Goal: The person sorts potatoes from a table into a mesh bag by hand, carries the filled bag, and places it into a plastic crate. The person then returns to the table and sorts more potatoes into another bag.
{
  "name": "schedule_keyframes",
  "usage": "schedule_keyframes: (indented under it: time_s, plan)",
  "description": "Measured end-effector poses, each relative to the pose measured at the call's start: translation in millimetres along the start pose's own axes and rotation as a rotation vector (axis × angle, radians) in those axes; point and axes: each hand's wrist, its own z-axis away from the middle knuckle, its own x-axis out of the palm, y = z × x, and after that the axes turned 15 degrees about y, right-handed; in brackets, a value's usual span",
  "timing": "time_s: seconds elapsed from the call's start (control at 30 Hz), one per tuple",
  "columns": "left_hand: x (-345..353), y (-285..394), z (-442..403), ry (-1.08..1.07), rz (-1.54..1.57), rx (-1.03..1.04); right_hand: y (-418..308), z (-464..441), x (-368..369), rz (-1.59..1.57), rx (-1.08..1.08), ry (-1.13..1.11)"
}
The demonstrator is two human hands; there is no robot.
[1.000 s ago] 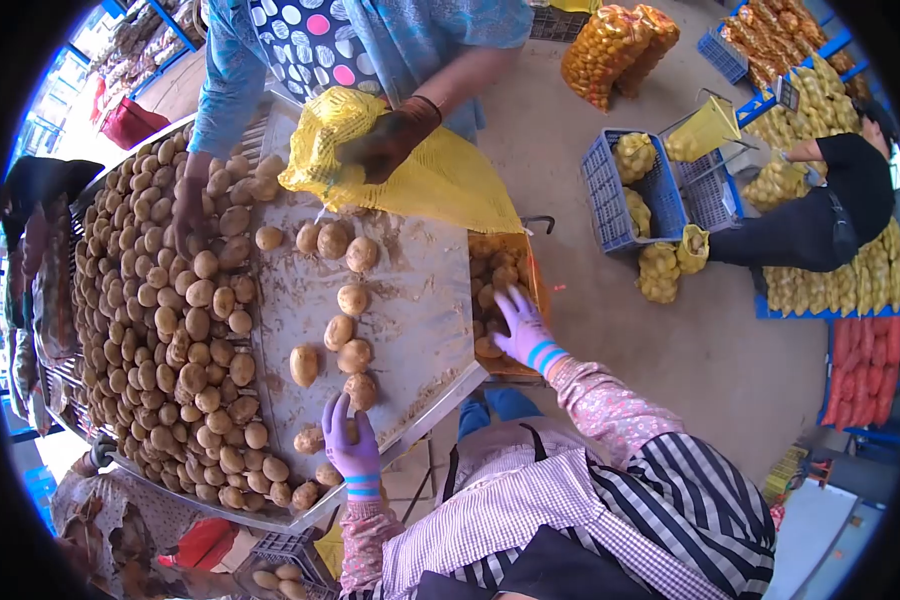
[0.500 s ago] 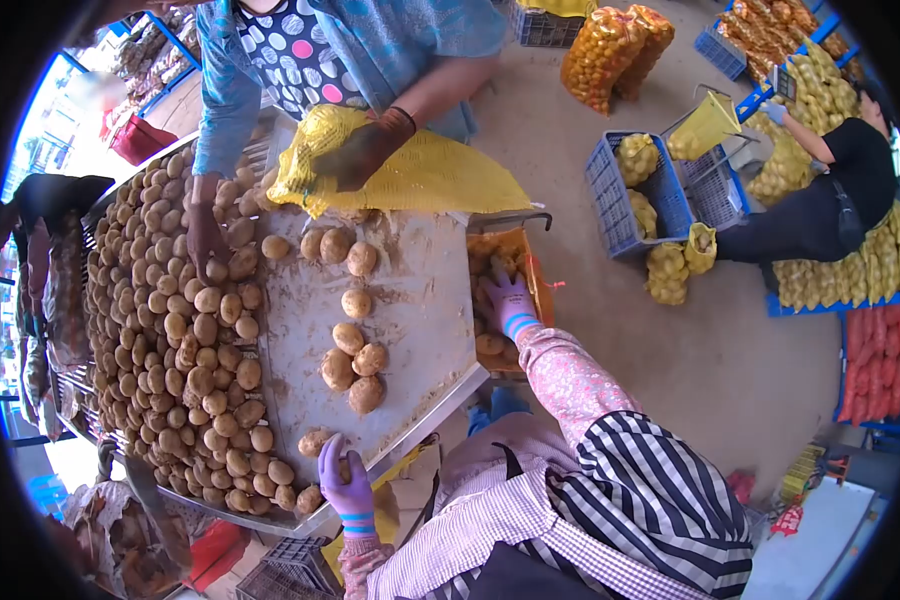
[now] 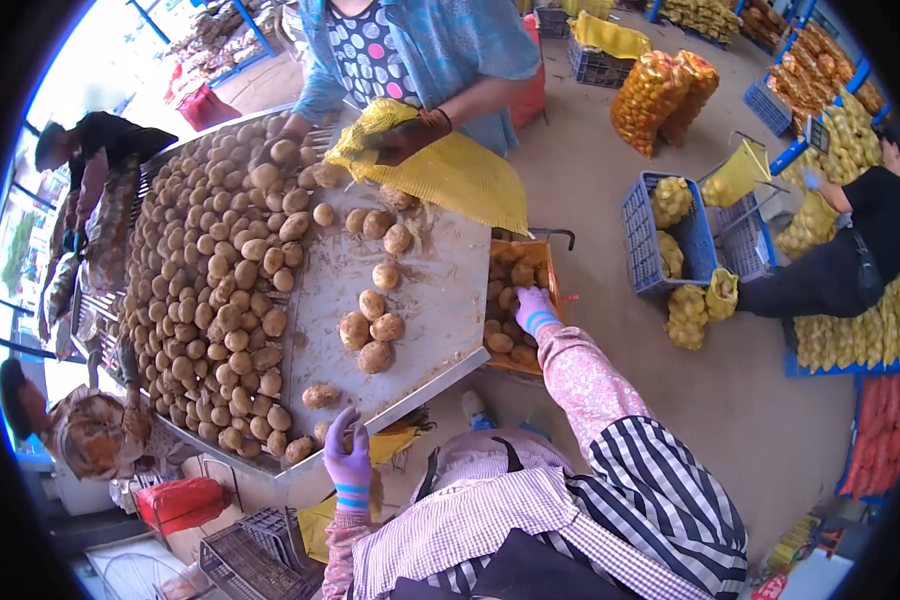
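Observation:
My left hand (image 3: 347, 458), in a purple glove, is raised at the near edge of the metal sorting table (image 3: 435, 325), fingers apart and slightly curled. A potato (image 3: 322, 431) lies just beside its fingertips, partly hidden, and a larger potato (image 3: 321, 396) rests farther in. Reaching to the right, my gloved right hand (image 3: 536, 308) is over an orange-lined crate (image 3: 539, 262) of potatoes. Its fingertips are at a potato (image 3: 508, 298); the fingers look loosely open, though foreshortened. Several loose potatoes (image 3: 375, 357) lie on the metal sheet.
A large potato heap (image 3: 210, 290) covers the table's left side. Opposite, a person in blue holds a yellow mesh bag (image 3: 460, 180). Blue crates (image 3: 638, 245) and full sacks (image 3: 663, 100) stand on the floor at right, near another person. More people are at the left.
The view has shifted, bringing more people into sight at left. My left hand has come off the potato at the table edge. My right hand's fingers are less spread over the crate.

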Motion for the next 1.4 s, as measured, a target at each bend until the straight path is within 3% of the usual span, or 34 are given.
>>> schedule_keyframes:
  time_s: [0.03, 0.07, 0.13, 0.17, 0.23, 0.27, 0.33, 0.43, 0.47, 0.5, 0.53, 0.6, 0.67, 0.77, 0.87, 0.97, 1.17, 1.4]
  plan:
    - [-4, -6, 10, 0.022, 0.121, -0.205, 1, -3, -5, -0.297, 0.091, 0.055]
    - [-6, -12, 19, 0.043, 0.248, -0.409, 0, 0, -7, -0.298, 0.074, 0.05]
    - [-6, -9, 37, 0.083, 0.309, -0.447, 1, 13, -7, -0.461, -0.042, 0.334]
    - [-7, -9, 48, 0.092, 0.407, -0.571, 9, 21, -10, -0.476, -0.14, 0.362]
    - [-10, -3, 67, 0.083, 0.58, -0.815, 25, 45, -15, -0.485, -0.175, 0.308]
    - [-10, -4, 77, 0.109, 0.595, -0.819, 33, 58, -17, -0.494, -0.198, 0.263]
    - [-6, -23, 99, 0.113, 0.919, -1.171, 46, 93, -22, -0.395, -0.41, 0.236]
    - [6, -42, 136, 0.113, 0.85, -1.091, 61, 138, -23, -0.258, -0.747, 0.28]
    - [5, -42, 145, 0.107, 0.858, -1.113, 72, 149, -5, -0.239, -0.734, 0.382]
    - [5, -45, 157, 0.161, 0.86, -1.154, 67, 161, -17, -0.167, -0.541, 0.173]
    - [7, -54, 170, 0.252, 0.891, -1.176, 84, 160, 10, -0.285, -0.603, 0.297]
    - [-10, -57, 183, 0.391, 0.891, -1.218, 80, 169, 0, -0.237, -0.697, 0.294]
    - [-28, -104, 198, 0.576, 1.103, -1.37, 80, 166, -5, -0.199, -0.712, 0.21]
    - [-84, -137, 208, 0.749, 1.384, -1.226, 73, 162, -23, -0.163, -0.71, 0.109]
    - [-135, -140, 224, 0.697, 1.678, -0.95, 75, 158, -23, -0.138, -0.731, 0.056]
    - [-157, -118, 241, 0.634, 1.66, -0.719, 78, 157, -13, -0.132, -0.724, 0.099]
    - [-145, -104, 260, 0.59, 1.683, -0.518, 77, 156, -14, -0.109, -0.692, 0.077]
    - [-122, -107, 221, 0.408, 1.518, -0.686, 80, 172, -25, -0.145, -0.646, 0.136]
